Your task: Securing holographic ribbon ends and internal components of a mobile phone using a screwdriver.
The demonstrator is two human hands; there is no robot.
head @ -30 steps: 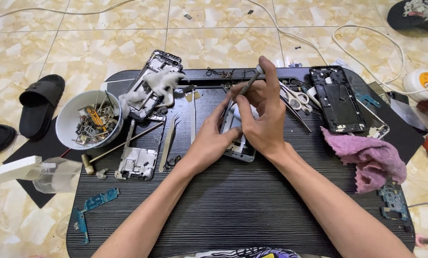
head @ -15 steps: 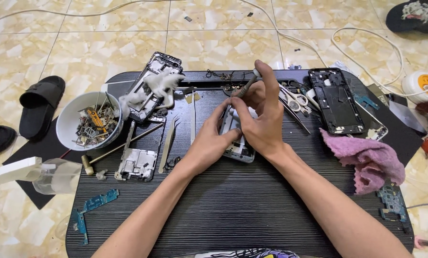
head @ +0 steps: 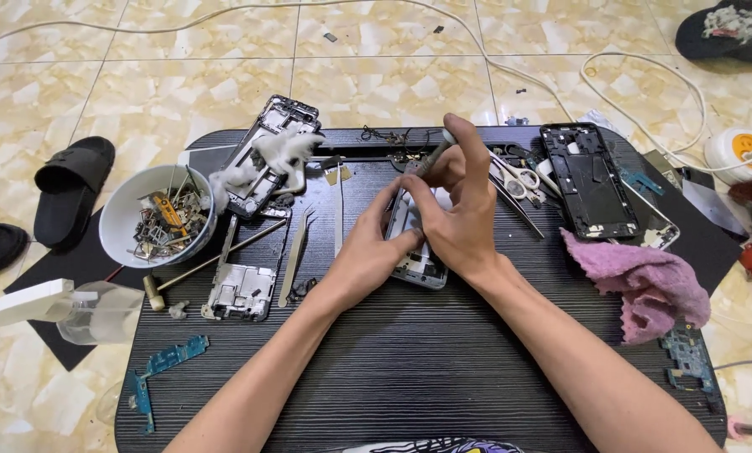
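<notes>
1. Head view: we look down on a dark desk [head: 409, 369] set on a tiled floor, with both our hands meeting near its middle.
2. Our left hand [head: 368, 256] is closed around the near left edge of an opened phone [head: 415, 252], its fingers curled on the frame and the thumb up along the side.
3. The phone lies flat on the desk between and under the two hands, mostly covered by them; only its silver lower corner and a strip of its inside show.
4. Our right hand [head: 460, 210] is closed on a screwdriver [head: 430, 155], the forefinger resting on its cap, the shaft slanting down toward the phone's upper part. We cannot see the tip.
5. Left of the hands lie tweezers [head: 295, 256], a metal phone plate [head: 240, 292] and a white bowl [head: 117, 220] of small parts.
6. A second phone frame [head: 588, 180] lies to the right, well apart from the hands, with scissors [head: 519, 178] between it and our right hand.
7. A pink cloth [head: 640, 281] sits on the desk's right side, and a blue circuit board [head: 162, 365] near the left front edge.
</notes>
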